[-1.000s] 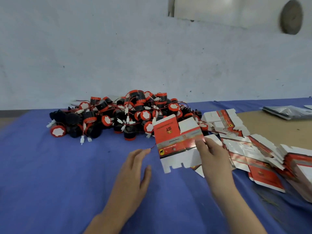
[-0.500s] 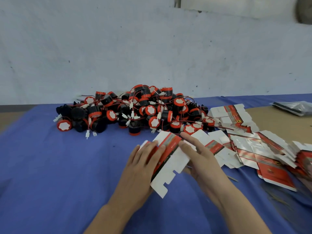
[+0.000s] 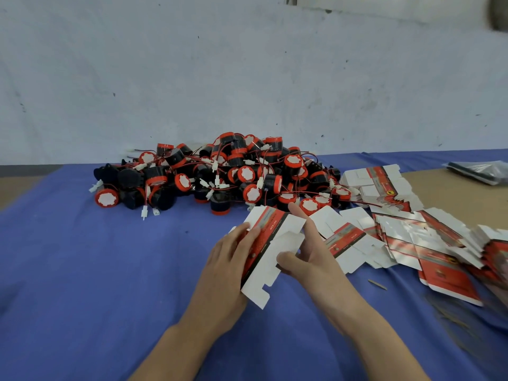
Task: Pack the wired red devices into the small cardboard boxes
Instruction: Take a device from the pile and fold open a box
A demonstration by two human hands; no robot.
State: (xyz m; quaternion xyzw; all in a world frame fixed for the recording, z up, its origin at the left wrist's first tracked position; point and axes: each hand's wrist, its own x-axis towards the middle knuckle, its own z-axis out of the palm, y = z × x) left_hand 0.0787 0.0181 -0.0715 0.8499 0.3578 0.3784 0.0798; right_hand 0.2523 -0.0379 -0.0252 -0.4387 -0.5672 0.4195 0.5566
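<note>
A flattened red-and-white cardboard box [image 3: 268,253] is held between both hands over the blue cloth, its white flaps sticking out at both ends. My left hand [image 3: 228,266] holds its left side, fingers laid over the red face. My right hand [image 3: 308,253] grips the right side, thumb on a white flap and fingers behind. A big heap of red-and-black round devices [image 3: 236,171] with thin red wires and white plugs lies just beyond the hands.
Several flat unfolded boxes [image 3: 406,235] are spread in overlapping piles to the right, reaching the right edge. A dark plastic-wrapped bundle [image 3: 479,171] lies far right on bare brown board. Blue cloth [image 3: 96,270] covers the table; a white wall stands behind.
The right hand brought the flat box down from upright toward me. The left hand, empty a second ago, came onto the box and now holds its left side.
</note>
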